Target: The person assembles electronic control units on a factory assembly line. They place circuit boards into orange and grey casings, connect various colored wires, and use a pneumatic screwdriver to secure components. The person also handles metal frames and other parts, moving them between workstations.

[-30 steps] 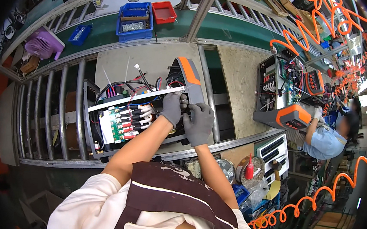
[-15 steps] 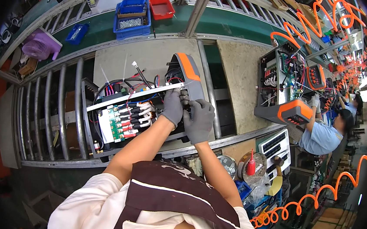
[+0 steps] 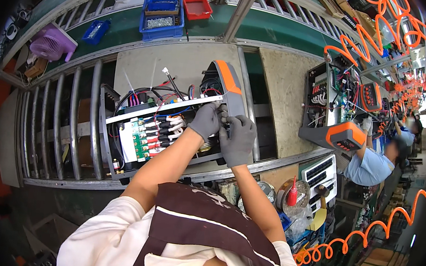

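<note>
An opened electrical unit (image 3: 164, 107) lies before me, with a pale metal rail, a green-and-white circuit board (image 3: 132, 138) and thick black, white and red cables (image 3: 165, 131). Its grey and orange end panel (image 3: 230, 81) stands at the right end. My left hand (image 3: 206, 122), in a grey glove, is closed with fingertips at the rail's end, against the panel's inner side. Close beside it, my right hand (image 3: 238, 141), also gloved, has bent fingers pinched at the panel's lower edge. Whatever sits between the fingertips is hidden.
Metal rollers (image 3: 74, 121) run to the left. Beyond the unit stand blue bins of small hardware (image 3: 162, 22) and a red bin (image 3: 197, 7). A red bottle (image 3: 292, 193) is near my right elbow. At right, a co-worker (image 3: 372, 164) handles a similar unit (image 3: 334, 103).
The whole view has shifted slightly, so the scene sits a little farther right. Both hands stay at the end panel, with only small finger movement.
</note>
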Tool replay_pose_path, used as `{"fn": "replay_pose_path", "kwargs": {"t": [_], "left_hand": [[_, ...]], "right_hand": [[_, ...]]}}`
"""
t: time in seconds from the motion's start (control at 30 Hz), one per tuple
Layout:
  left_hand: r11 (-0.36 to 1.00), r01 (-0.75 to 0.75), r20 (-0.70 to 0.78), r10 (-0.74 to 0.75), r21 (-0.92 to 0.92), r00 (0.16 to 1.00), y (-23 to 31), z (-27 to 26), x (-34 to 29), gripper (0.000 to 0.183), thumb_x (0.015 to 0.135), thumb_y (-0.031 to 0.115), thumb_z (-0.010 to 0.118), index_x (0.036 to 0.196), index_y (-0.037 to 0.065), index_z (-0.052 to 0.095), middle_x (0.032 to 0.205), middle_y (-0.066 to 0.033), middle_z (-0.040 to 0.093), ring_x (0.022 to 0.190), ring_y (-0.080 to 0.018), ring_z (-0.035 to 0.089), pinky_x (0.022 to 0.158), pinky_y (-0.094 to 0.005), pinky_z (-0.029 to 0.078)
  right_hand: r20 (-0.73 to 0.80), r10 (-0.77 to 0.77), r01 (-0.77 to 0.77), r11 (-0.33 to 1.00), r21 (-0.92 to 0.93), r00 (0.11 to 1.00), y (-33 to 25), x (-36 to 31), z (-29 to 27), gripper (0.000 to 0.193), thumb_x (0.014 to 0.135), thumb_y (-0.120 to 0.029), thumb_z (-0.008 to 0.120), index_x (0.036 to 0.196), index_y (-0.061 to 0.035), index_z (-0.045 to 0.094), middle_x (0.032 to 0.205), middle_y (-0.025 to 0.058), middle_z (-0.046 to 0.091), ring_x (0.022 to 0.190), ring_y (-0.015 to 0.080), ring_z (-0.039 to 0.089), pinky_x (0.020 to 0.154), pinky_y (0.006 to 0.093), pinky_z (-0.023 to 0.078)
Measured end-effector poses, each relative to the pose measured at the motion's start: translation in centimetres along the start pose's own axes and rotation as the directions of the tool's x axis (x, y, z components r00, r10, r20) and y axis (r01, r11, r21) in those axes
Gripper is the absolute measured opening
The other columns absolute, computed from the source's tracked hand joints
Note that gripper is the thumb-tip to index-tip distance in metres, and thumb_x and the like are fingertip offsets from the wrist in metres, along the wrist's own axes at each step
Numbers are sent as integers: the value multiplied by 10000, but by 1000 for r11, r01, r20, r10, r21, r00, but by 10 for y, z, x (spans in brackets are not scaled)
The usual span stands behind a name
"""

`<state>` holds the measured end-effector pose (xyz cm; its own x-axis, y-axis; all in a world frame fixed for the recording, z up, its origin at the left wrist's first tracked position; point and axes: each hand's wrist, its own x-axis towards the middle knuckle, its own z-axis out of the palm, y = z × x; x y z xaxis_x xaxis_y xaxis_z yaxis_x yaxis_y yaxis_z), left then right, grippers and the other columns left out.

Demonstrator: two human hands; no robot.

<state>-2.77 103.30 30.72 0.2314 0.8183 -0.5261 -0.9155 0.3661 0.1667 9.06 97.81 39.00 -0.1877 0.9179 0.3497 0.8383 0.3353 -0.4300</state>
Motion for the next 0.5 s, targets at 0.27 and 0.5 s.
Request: {"fn": "replay_pose_path", "kwargs": {"t": [0.27,0.5], "left_hand": [[991,90,-57,-96,-101,994,1,9,5,156,945,172,415,910,44,498,744,-77,529,614,-198,487,537,-306,403],[992,-62,-161,44,-112,986,-7,11,-6,153,920,134,485,908,0,557,793,-95,578,692,-212,556,613,-329,491]], "right_hand": [[-28,50,-50,999,19,998,6,-3,2,326,695,-155,670,997,-83,574,1083,119,522,1039,325,471,905,426,373],[-80,66,-66,998,10,995,7,-7,7,338,680,-142,670,997,-78,570,1089,123,525,1035,330,478,897,431,387]]}}
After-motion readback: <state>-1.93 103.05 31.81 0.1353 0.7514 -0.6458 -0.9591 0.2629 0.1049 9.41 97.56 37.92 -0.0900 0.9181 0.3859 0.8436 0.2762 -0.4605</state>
